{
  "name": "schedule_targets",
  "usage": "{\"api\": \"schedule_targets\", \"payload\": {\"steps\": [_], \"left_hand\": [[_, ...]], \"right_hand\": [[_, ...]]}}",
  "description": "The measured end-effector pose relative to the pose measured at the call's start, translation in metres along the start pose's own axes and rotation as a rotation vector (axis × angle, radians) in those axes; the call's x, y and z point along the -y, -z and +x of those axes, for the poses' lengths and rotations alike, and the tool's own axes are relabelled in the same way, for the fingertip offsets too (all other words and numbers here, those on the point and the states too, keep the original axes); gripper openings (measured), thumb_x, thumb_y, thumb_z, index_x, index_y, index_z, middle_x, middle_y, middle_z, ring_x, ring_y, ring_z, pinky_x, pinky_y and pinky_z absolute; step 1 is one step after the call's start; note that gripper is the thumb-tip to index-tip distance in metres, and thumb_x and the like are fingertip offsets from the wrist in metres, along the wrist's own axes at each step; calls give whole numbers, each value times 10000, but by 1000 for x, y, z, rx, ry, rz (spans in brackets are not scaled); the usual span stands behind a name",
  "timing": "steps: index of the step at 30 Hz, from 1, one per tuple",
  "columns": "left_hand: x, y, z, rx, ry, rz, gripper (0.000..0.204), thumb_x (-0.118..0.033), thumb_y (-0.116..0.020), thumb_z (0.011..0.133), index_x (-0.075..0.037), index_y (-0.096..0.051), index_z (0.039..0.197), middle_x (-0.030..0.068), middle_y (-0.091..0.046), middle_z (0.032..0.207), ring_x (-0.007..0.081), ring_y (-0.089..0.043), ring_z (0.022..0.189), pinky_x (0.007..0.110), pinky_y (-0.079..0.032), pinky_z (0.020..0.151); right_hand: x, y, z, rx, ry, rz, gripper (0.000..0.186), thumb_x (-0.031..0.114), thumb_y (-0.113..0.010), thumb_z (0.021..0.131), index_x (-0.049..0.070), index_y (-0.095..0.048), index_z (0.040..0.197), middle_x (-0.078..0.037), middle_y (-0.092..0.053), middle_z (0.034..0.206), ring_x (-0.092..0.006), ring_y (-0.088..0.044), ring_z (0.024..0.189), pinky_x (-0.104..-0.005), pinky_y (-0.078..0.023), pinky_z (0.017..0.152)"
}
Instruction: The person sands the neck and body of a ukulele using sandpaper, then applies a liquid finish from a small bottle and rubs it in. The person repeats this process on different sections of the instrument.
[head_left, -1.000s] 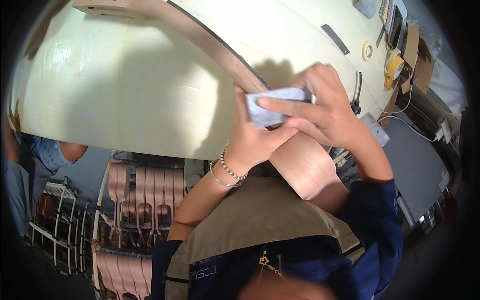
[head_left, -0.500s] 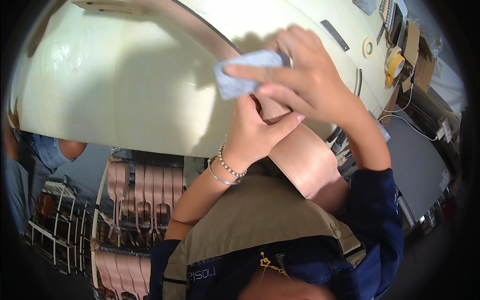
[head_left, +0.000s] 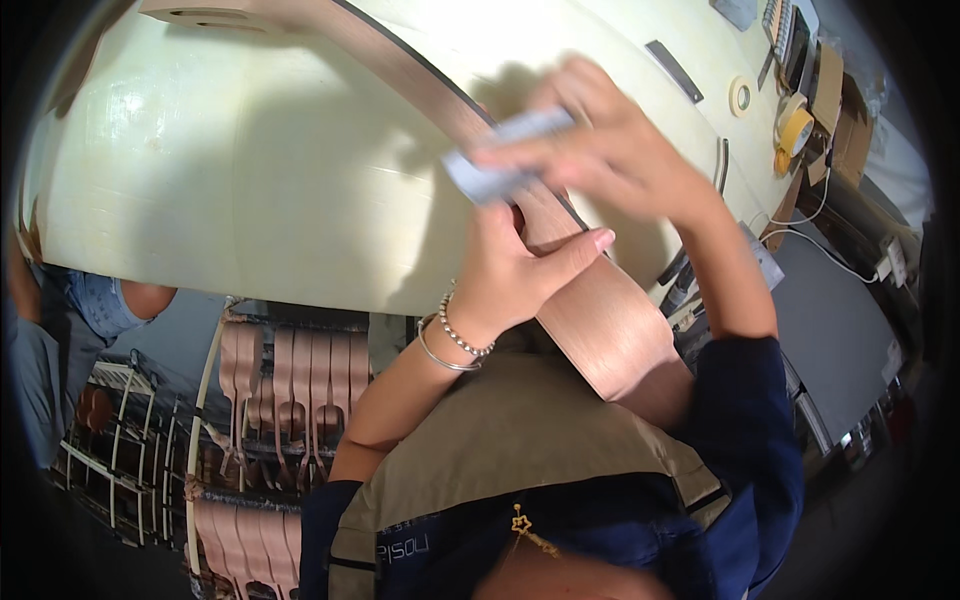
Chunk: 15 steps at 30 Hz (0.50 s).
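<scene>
The neck (head_left: 546, 214) slants over the counter (head_left: 250, 200) toward the apron (head_left: 500, 425). The left hand (head_left: 515, 268) clasps it, thumb on top; the right hand's (head_left: 622, 150) fingers clamp a grey pad (head_left: 468, 180). Looks like light, stiff, smooth wood, probably easily dented: best held round its slim middle.
</scene>
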<state>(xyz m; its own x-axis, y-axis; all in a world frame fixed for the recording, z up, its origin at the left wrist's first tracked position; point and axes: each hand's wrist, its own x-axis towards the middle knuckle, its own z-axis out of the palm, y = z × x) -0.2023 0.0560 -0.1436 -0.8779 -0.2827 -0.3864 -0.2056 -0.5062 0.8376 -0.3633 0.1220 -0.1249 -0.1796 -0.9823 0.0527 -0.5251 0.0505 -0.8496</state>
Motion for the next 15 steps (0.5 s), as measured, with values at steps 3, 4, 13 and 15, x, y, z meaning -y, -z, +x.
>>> {"api": "schedule_targets", "payload": {"steps": [3, 4, 13, 15], "left_hand": [[-3, 0, -1, 19, 152, -198, 562, -154, -775, 703, 46, -475, 1134, 109, -540, 959, 171, -548, 872, 307, -462, 750], [-3, 4, 1, 5, 15, -44, 554, -156, -775, 704, 46, -480, 1127, 109, -532, 972, 172, -546, 874, 310, -463, 746], [-4, -2, 2, 10, 72, -150, 843, -135, -771, 717, 23, -151, 1266, 117, -477, 992, 169, -526, 890, 303, -475, 734], [-1, -2, 3, -30, 37, -159, 826, -132, -770, 716, 30, -169, 1259, 124, -485, 1010, 171, -536, 895, 300, -479, 729]], "right_hand": [[-1, -6, 7, -41, -33, 132, 306, 385, -510, 890, 221, -689, 1076, -19, -484, 809, -187, -413, 755, -299, -341, 714], [2, 1, -5, 74, -47, 43, 296, 385, -525, 879, 219, -702, 1048, -23, -505, 827, -186, -419, 755, -291, -337, 718], [-12, 26, 32, -205, -82, 317, 323, 232, -590, 873, 68, -614, 1150, -36, -565, 792, -114, -487, 704, -249, -380, 626], [12, 26, 23, -260, -346, 540, 363, 232, -603, 865, 64, -589, 1186, -26, -549, 789, -102, -484, 710, -245, -389, 622]]}}
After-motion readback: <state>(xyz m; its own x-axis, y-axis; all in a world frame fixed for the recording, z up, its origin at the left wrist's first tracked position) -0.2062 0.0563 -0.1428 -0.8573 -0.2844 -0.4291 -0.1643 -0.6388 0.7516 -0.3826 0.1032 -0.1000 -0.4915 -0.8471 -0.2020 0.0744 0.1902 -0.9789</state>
